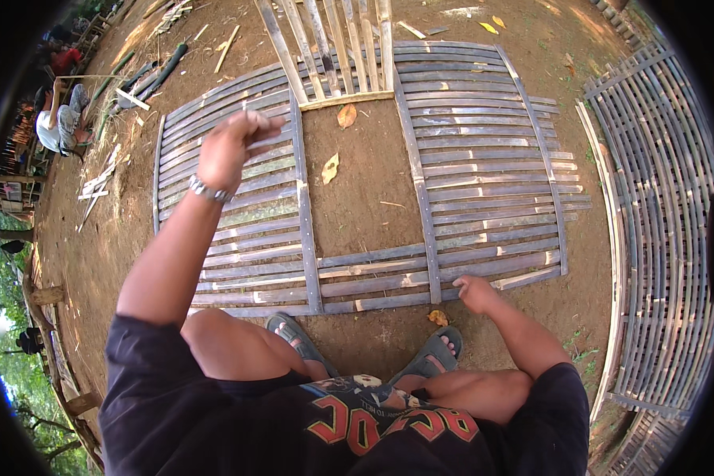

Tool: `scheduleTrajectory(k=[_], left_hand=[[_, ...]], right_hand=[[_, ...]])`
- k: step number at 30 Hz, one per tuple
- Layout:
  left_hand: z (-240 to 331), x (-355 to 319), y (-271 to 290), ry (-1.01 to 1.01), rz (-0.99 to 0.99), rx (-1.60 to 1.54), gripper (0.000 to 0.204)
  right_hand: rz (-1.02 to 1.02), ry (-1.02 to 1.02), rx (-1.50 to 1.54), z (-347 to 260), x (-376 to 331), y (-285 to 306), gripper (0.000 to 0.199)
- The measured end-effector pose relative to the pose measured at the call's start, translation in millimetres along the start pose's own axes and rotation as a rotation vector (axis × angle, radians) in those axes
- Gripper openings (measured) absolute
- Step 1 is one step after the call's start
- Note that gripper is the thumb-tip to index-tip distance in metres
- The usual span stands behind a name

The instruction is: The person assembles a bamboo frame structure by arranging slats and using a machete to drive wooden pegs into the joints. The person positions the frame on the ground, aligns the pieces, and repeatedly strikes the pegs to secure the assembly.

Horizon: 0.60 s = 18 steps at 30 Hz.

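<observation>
A large panel of grey bamboo slats (484, 159) lies flat on the dirt in front of me, with a bare rectangular gap (365, 206) in its middle. My left hand (232, 147) is raised above the panel's left section with its fingers curled and nothing visible in it; a metal watch (209, 190) sits on the wrist. My right hand (474, 292) is down at the panel's near edge, fingers curled under, resting by the end of the lowest slats. I squat with my sandalled feet (432, 353) just short of the panel.
A smaller frame of pale bamboo strips (341, 47) lies over the panel's far edge. Another slat panel (658, 198) lies to the right. Dry leaves (330, 168) lie in the gap. Loose bamboo pieces (99, 182) and a bending person (59, 119) are at the far left.
</observation>
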<state>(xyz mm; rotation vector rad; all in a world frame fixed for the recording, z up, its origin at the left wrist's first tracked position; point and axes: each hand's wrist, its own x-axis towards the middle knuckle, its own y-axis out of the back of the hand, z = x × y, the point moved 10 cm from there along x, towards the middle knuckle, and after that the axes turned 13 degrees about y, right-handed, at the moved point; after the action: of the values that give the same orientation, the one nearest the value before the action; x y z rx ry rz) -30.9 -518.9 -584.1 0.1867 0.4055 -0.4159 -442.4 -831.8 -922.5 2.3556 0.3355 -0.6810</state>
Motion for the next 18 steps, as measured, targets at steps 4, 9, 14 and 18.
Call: scheduleTrajectory(k=[4,9,14,18], left_hand=[[-39,-105,-46,0.088,-0.273,-0.013,0.021],[-88,-175,-104,0.013,-0.582,0.737,0.011],[-109,-178,-101,-0.103,-0.842,0.745,0.018],[-115,-192,-92,-0.119,-0.865,0.747,0.010]], right_hand=[[-0.040,-0.007,0.023,-1,-9,-2,0.031],[-0.085,0.070,0.042,-21,19,-17,0.028],[-0.055,0.122,-0.094,-27,28,-21,0.033],[-0.033,0.032,-0.080,-27,19,-21,0.031]])
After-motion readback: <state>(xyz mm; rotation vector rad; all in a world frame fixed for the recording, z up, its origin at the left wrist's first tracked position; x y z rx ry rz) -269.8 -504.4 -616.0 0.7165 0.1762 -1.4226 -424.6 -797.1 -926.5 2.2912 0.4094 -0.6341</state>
